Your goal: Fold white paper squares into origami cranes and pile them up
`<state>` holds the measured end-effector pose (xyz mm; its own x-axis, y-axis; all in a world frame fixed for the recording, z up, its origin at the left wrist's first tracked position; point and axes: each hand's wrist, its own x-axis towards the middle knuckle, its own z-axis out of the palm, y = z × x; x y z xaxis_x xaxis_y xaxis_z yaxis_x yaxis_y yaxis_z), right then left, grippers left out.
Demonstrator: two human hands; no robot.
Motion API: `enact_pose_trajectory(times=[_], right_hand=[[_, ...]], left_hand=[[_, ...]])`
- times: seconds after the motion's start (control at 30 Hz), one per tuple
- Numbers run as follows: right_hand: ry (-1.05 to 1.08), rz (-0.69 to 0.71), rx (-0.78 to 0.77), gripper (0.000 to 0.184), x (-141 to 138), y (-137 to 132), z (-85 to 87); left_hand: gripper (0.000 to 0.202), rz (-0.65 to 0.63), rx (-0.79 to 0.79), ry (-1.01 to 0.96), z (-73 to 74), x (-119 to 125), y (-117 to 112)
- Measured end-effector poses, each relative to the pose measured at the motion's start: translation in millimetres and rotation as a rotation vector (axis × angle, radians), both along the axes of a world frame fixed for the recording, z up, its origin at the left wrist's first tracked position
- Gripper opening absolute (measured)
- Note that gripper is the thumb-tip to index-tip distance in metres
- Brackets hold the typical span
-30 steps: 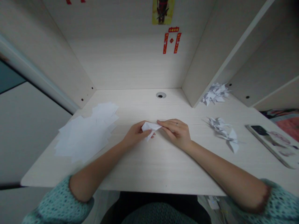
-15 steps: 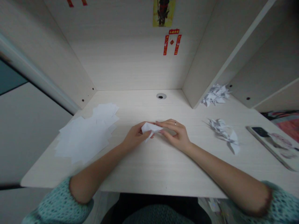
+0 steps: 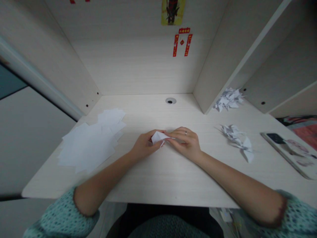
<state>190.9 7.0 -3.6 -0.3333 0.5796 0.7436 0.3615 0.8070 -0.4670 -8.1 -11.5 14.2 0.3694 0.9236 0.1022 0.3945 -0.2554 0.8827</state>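
Observation:
A small piece of folded white paper (image 3: 158,137) is held just above the middle of the desk, between both hands. My left hand (image 3: 145,144) grips its left side, thumb in front and fingers behind. With thumb and fingertips, my right hand (image 3: 185,140) pinches the paper's right end; a ring shows on one finger. The fingers cover part of the folds. Left of the hands lies a spread pile of white paper sheets (image 3: 91,142). To the right sits a small cluster of folded paper pieces (image 3: 236,138).
Another heap of folded paper (image 3: 229,99) rests by the upright divider (image 3: 223,66). A phone (image 3: 292,153) lies at the right of the desk (image 3: 148,185). A round cable hole (image 3: 170,101) is near the back wall, under red paper strips (image 3: 182,42).
The left thumb has slid a little to the right along the paper, and the flap hanging below it shows less. Both hands keep their hold; the view has tilted slightly.

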Motion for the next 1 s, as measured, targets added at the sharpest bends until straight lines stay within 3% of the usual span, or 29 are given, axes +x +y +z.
enact_pose_trajectory(times=[0.27,0.77,1.0], right_hand=[[-0.029,0.02,-0.004,0.025,0.1,-0.9,-0.2],[0.014,0.089,-0.049,0.031,-0.8,0.0,0.5],[-0.008,0.134,-0.058,0.04,1.2,-2.4,4.6]], left_hand=[[0.039,0.074,0.032,0.066,-0.8,-0.6,1.0],[0.042,0.063,-0.097,-0.194,-3.2,-3.7,3.8],[0.05,0.071,-0.185,-0.378,-11.8,-3.9,8.0]])
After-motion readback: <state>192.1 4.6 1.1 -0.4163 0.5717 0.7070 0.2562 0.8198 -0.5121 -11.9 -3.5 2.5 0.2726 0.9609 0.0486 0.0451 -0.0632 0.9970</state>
